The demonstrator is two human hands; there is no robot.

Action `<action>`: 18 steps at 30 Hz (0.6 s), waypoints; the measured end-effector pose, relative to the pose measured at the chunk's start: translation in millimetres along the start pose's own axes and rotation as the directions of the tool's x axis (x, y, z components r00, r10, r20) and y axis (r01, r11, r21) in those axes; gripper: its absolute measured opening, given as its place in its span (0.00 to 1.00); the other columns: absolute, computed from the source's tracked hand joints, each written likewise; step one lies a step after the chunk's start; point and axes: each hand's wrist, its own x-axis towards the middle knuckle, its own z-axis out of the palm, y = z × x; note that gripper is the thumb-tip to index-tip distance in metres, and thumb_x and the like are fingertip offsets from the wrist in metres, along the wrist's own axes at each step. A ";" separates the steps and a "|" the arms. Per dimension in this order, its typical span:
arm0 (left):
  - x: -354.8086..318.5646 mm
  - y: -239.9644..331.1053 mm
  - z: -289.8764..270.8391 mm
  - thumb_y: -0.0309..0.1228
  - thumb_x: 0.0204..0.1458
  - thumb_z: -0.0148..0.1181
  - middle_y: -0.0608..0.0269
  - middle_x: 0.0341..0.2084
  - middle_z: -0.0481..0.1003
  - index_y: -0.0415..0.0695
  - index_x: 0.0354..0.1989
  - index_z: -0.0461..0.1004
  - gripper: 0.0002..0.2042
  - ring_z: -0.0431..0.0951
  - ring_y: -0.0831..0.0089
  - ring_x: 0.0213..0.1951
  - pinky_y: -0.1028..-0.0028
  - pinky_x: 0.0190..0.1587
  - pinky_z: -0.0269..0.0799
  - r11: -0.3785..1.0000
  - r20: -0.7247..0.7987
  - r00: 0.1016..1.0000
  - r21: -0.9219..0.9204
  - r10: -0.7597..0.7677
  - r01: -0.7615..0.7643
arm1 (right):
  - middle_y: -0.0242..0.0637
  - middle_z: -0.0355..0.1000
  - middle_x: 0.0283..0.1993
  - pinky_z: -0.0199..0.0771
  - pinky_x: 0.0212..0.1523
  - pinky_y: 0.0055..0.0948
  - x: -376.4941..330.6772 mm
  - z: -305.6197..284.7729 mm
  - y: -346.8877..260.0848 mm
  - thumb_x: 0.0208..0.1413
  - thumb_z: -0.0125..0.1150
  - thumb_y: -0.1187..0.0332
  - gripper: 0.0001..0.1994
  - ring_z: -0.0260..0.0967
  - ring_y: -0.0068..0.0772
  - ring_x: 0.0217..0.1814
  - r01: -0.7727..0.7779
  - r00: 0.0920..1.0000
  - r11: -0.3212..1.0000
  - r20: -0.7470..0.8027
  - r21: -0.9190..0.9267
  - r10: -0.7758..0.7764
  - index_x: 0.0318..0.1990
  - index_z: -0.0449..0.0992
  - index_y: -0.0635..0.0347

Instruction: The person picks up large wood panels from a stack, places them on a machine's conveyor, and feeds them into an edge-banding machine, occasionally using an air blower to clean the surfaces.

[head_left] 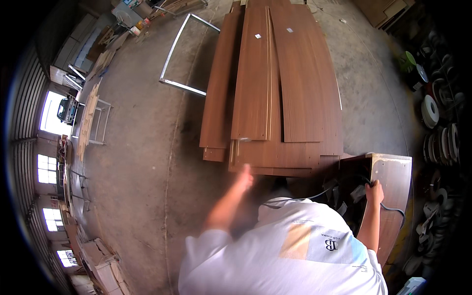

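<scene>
L hand (244, 176) is motion-blurred, stretched fwd to the near edge of the stacked brown wood panels (275, 83); looks at or touching that edge, can't tell if fingers are open or curled. R hand (374, 189) is closed around a black cable (393, 209), which loops down past the wrist and also runs back toward the L across the white shirt (285, 246). R hand sits just over a wooden cabinet box (393, 172), w/ its dark open interior just L of that hand. Panels lie flat, overlapping, ahead of both hands. Beyond the L hand, farther off on the concrete floor (137, 162), a metal frame (184, 54).
</scene>
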 end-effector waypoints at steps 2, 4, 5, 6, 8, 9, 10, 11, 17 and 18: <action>-14.4 23.8 43.8 0.61 0.60 0.50 0.67 0.14 0.67 0.45 0.30 0.69 0.27 0.64 0.77 0.13 0.74 0.14 0.61 0.971 0.269 0.962 0.214 0.048 -0.108 | 0.45 0.74 0.42 0.73 0.47 0.48 1.3 3.9 2.1 0.51 0.65 0.55 0.16 0.73 0.54 0.47 -0.041 0.999 0.999 -0.008 0.000 0.041 0.39 0.72 0.56; -11.9 56.1 63.7 0.60 0.60 0.51 0.67 0.14 0.68 0.45 0.32 0.69 0.27 0.66 0.77 0.14 0.74 0.15 0.63 0.909 0.464 0.885 0.356 0.028 -0.215 | 0.46 0.74 0.43 0.72 0.48 0.47 0.7 6.6 8.9 0.51 0.66 0.56 0.17 0.72 0.54 0.48 -0.098 0.995 0.995 0.015 -0.004 0.098 0.39 0.72 0.57; -0.9 70.6 63.4 0.60 0.59 0.51 0.67 0.15 0.68 0.45 0.31 0.69 0.26 0.67 0.76 0.14 0.74 0.15 0.63 0.894 0.498 0.867 0.390 -0.002 -0.222 | 0.46 0.74 0.43 0.72 0.48 0.47 -0.7 7.4 10.6 0.51 0.66 0.56 0.17 0.72 0.54 0.48 -0.097 0.995 0.995 0.008 0.006 0.097 0.40 0.72 0.58; 9.8 84.9 61.4 0.60 0.59 0.51 0.67 0.15 0.68 0.46 0.29 0.69 0.26 0.69 0.76 0.15 0.73 0.16 0.63 0.876 0.530 0.847 0.423 -0.033 -0.230 | 0.46 0.74 0.43 0.72 0.48 0.47 -2.1 7.5 12.9 0.51 0.66 0.56 0.17 0.72 0.54 0.48 -0.097 0.995 0.995 0.000 0.014 0.097 0.40 0.72 0.58; 67.5 99.4 33.3 0.65 0.57 0.50 0.68 0.13 0.66 0.48 0.27 0.68 0.29 0.63 0.76 0.12 0.74 0.13 0.59 0.960 0.278 0.961 0.271 -0.011 -0.068 | 0.46 0.74 0.43 0.72 0.50 0.45 -1.1 -0.5 5.4 0.51 0.67 0.59 0.16 0.71 0.54 0.49 -0.141 0.990 0.989 0.034 0.041 0.139 0.40 0.73 0.59; 104.6 105.2 11.8 0.68 0.56 0.46 0.68 0.13 0.63 0.48 0.29 0.67 0.31 0.61 0.76 0.11 0.74 0.12 0.57 0.996 0.180 0.981 0.065 -0.075 0.064 | 0.47 0.73 0.44 0.71 0.50 0.45 -0.6 -7.7 -5.5 0.50 0.67 0.60 0.16 0.71 0.53 0.49 -0.135 0.991 0.990 0.012 0.042 0.135 0.40 0.74 0.59; 130.7 118.1 -3.9 0.69 0.56 0.44 0.68 0.13 0.62 0.47 0.34 0.67 0.31 0.60 0.76 0.11 0.74 0.12 0.57 0.994 0.009 0.995 -0.029 -0.101 0.101 | 0.47 0.73 0.45 0.71 0.51 0.45 -3.7 -11.3 -12.4 0.50 0.68 0.61 0.15 0.71 0.53 0.50 -0.136 0.990 0.990 -0.013 0.042 0.137 0.41 0.74 0.59; 142.6 142.6 -8.8 0.69 0.57 0.42 0.68 0.14 0.61 0.47 0.40 0.66 0.32 0.60 0.76 0.11 0.73 0.12 0.58 0.986 -0.155 0.978 -0.112 -0.139 0.122 | 0.47 0.73 0.45 0.71 0.51 0.44 -9.8 -10.8 -15.3 0.50 0.68 0.61 0.15 0.71 0.53 0.50 -0.153 0.987 0.987 -0.035 0.047 0.154 0.41 0.74 0.58; 195.0 196.2 30.4 0.64 0.57 0.50 0.67 0.14 0.63 0.44 0.41 0.64 0.30 0.65 0.74 0.13 0.73 0.14 0.61 0.940 0.301 0.953 0.332 -0.022 -0.083 | 0.46 0.68 0.55 0.69 0.58 0.41 -32.0 3.4 -31.4 0.47 0.70 0.64 0.26 0.68 0.51 0.57 -0.155 0.982 0.988 -0.110 0.006 0.155 0.54 0.70 0.58; 193.9 215.8 45.8 0.64 0.57 0.51 0.67 0.14 0.64 0.44 0.39 0.65 0.30 0.65 0.74 0.13 0.73 0.15 0.61 0.928 0.359 0.933 0.352 -0.014 -0.121 | 0.46 0.68 0.57 0.69 0.58 0.41 -38.0 10.4 -27.3 0.46 0.70 0.64 0.27 0.68 0.51 0.58 -0.175 0.978 0.984 -0.113 0.011 0.176 0.55 0.69 0.57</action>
